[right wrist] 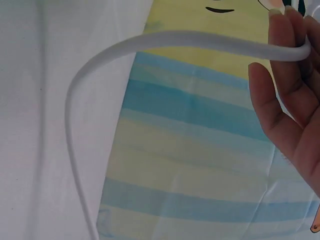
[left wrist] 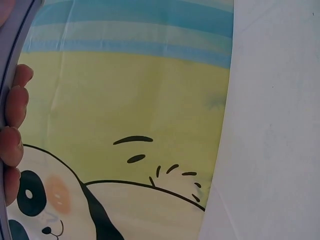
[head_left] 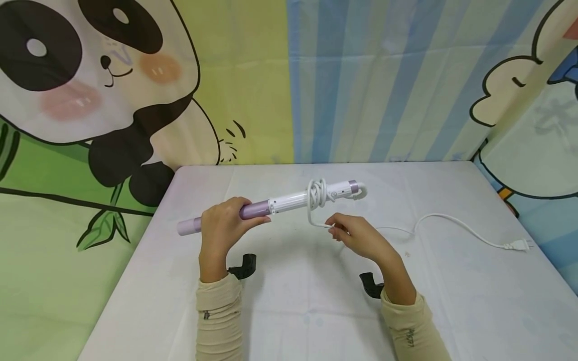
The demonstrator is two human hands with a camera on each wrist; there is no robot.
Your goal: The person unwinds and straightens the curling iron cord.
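Observation:
A purple and white hair iron (head_left: 289, 202) is held slantwise above the table, its white end up to the right. My left hand (head_left: 223, 224) grips its purple part, with the pale tip sticking out on the left. In the left wrist view, curled fingertips (left wrist: 16, 106) show along the iron's edge (left wrist: 19, 30). White power cord (head_left: 317, 193) is wound in several turns round the white handle. My right hand (head_left: 358, 236) pinches the cord just below those turns. The right wrist view shows the cord (right wrist: 175, 39) passing among the fingers (right wrist: 290, 75) and looping away.
The cord's free length runs right across the white table (head_left: 298, 311) to a plug (head_left: 518, 245) near the right side. Black wrist mounts (head_left: 244, 266) sit at both wrists. A printed cloth (head_left: 253, 80) with a panda and stripes hangs behind the table.

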